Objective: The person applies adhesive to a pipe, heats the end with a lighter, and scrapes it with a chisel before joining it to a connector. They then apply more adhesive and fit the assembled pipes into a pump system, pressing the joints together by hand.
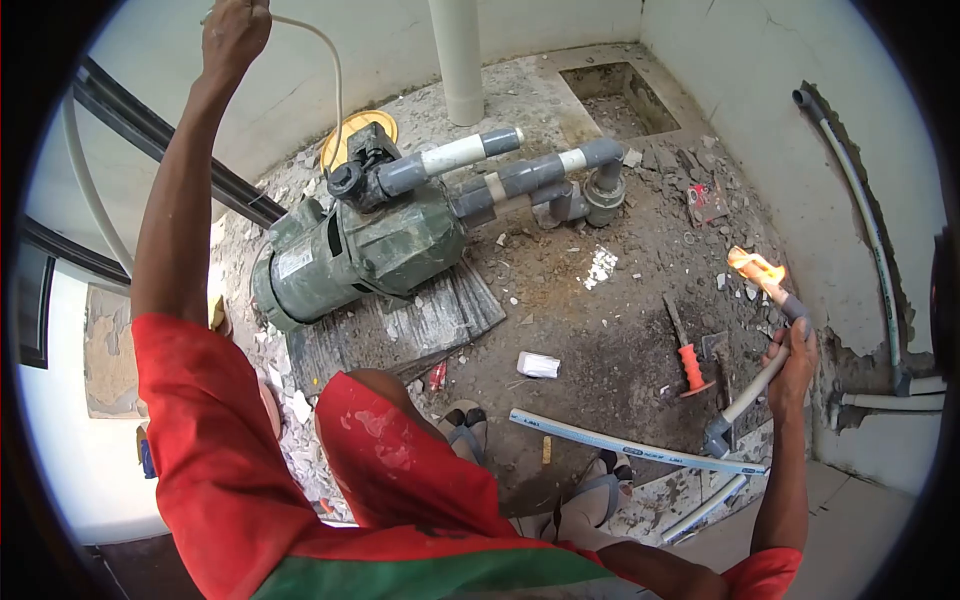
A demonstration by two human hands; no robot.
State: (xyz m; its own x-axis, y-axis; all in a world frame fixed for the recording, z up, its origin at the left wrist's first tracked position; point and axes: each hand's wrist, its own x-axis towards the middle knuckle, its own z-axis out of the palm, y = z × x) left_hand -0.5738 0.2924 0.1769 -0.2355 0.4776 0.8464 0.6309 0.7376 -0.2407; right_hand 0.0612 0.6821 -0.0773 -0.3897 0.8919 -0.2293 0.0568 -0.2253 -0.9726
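My right hand [793, 362] is wrapped round a bent grey pipe [752, 392] at the right. Orange flame [755, 265] burns at the pipe's upper end, above my fingers. An elbow fitting sits on its lower end. My left hand [236, 38] is raised at the top left, closed near a thin pale cable [318, 36] by the wall; what it holds is hard to make out. Between my arms stands a green pump [360, 250] with grey pipes [520, 180] joined to it.
A chisel with an orange handle [690, 368] lies on the dirt floor. Near my feet are a long white-blue pipe [620, 444] and a white packet [538, 365]. A square pit [650, 105] is at the back, and wall pipes [865, 220] run down the right.
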